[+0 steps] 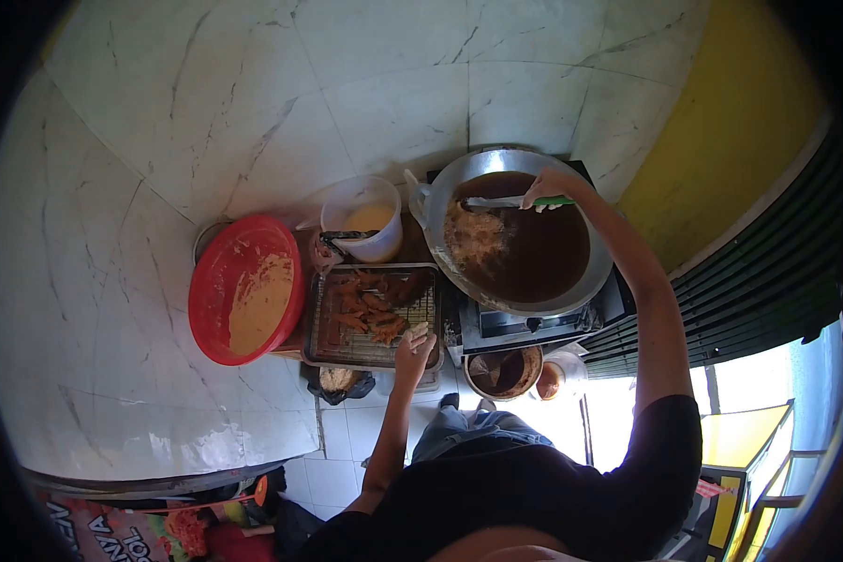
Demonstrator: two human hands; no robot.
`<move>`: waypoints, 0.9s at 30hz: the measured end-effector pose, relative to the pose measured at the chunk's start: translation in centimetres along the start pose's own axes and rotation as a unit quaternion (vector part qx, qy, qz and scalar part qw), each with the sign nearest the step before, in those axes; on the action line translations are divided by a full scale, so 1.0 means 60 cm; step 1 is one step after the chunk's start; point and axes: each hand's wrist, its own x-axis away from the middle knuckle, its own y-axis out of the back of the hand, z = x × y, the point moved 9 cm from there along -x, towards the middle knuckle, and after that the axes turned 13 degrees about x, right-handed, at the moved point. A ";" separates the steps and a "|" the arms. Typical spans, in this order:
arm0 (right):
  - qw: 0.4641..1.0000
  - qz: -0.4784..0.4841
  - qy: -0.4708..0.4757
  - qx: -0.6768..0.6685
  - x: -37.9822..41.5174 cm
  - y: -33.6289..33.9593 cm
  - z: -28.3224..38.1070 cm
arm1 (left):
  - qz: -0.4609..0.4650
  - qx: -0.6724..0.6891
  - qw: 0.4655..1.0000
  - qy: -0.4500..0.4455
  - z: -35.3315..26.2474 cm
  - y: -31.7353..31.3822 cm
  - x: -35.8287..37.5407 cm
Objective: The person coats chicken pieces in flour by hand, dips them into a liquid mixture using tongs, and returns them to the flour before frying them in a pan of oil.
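My right hand (548,189) is closed round the green handle of a metal utensil (498,201), held over a large silver wok (585,290) of brown oil. Food froths and bubbles at the wok's left side, by the utensil's end. My left hand (416,343), dusted with pale flour, hovers over the right part of a wire-rack tray (323,351); its fingers are partly apart and nothing shows in them. Brown fried pieces (370,314) lie on the rack, left of that hand.
A red basin (297,309) with pale flour sits at the left. Behind the tray is a white bucket (384,245) with dark tongs across it. The wok rests on a stove (534,323); below are a brown-stained pot (532,375) and a small container (571,365).
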 end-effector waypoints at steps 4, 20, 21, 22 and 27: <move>0.998 -0.034 -0.009 -0.043 0.011 0.010 -0.027 | 0.014 0.007 1.000 -0.007 0.005 -0.004 -0.005; 0.989 -0.097 -0.033 -0.108 0.056 0.030 -0.147 | 0.039 -0.031 0.999 -0.002 0.020 -0.024 -0.006; 0.988 -0.099 -0.032 -0.112 0.060 0.031 -0.151 | 0.043 -0.030 0.999 -0.004 0.018 -0.027 -0.008; 0.988 -0.104 -0.039 -0.108 0.065 0.032 -0.158 | 0.046 -0.030 0.998 -0.007 0.016 -0.030 -0.010; 0.986 -0.124 -0.071 -0.082 0.106 0.041 -0.176 | 0.052 -0.017 0.998 0.008 0.012 -0.046 -0.019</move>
